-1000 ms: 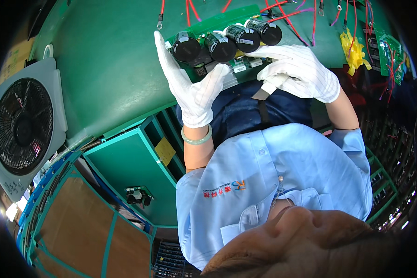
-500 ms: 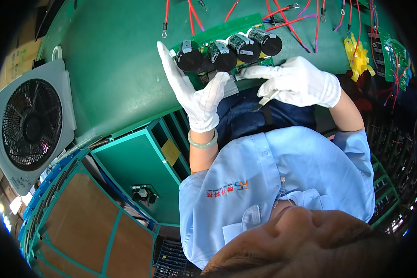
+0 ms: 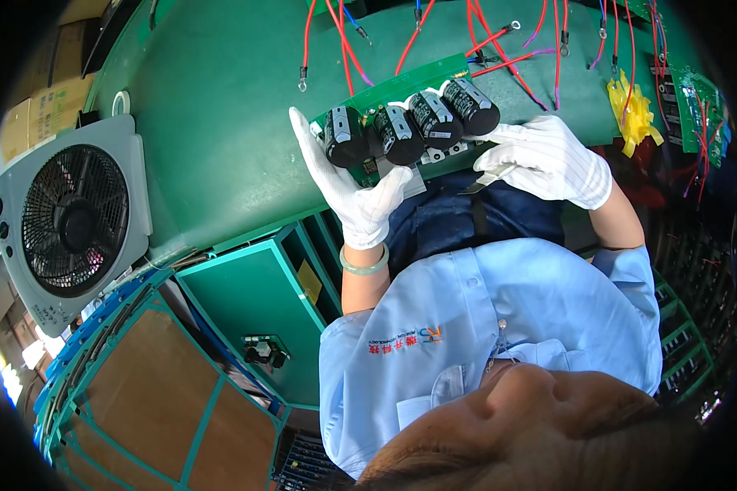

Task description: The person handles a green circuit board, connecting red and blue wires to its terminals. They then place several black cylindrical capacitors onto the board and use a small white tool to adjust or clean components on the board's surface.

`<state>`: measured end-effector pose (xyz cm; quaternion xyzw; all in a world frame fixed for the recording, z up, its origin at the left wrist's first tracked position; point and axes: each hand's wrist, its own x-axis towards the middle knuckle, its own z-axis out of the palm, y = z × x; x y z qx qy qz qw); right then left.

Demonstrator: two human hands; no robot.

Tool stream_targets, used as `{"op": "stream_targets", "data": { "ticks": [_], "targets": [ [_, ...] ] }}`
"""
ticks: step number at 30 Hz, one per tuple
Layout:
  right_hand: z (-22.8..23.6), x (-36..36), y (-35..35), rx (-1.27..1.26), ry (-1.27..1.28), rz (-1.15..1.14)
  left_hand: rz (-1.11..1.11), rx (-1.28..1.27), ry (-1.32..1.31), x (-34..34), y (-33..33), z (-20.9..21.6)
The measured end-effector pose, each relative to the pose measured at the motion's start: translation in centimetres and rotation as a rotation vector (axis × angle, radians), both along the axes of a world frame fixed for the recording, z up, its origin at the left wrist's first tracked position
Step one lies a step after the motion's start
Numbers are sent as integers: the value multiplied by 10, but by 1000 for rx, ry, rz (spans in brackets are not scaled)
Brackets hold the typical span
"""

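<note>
A green circuit board (image 3: 422, 79) with several large black capacitors (image 3: 397, 135) along it is tilted at the near side of the green table. Around its left end is my left hand (image 3: 356, 196), white-gloved, with the thumb below the capacitors and the fingers stretched up along the edge. My right hand (image 3: 544, 164), also gloved, is at the board's right end, its fingertips beside the rightmost capacitor. A thin flat metal tool (image 3: 490, 178) sticks out from under its curled fingers. A silvery metal piece (image 3: 413, 184) shows under the board near my left thumb.
Red wires (image 3: 409, 41) with ring lugs lie across the table's far side. Yellow tape strips (image 3: 633, 119) and another wired board (image 3: 703, 114) are at the right. A grey box fan (image 3: 78, 221) stands at the left, above a green cabinet (image 3: 246, 299).
The board has come nearer and tilted, so more of the capacitors' sides shows. My right hand has drawn back rightward from the board's middle to its right end. The whole view has shifted slightly.
</note>
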<state>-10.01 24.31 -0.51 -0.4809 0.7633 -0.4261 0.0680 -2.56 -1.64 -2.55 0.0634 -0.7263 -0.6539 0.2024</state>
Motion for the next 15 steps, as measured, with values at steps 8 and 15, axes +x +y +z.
{"op": "stream_targets", "data": {
  "ticks": [8,15],
  "targets": [
    [5,10,9,349,157,127,38,-40,42,-1,0,-7],
    [10,-1,25,214,290,-67,25,-11,9,-3,-1,-3]
  ]
}}
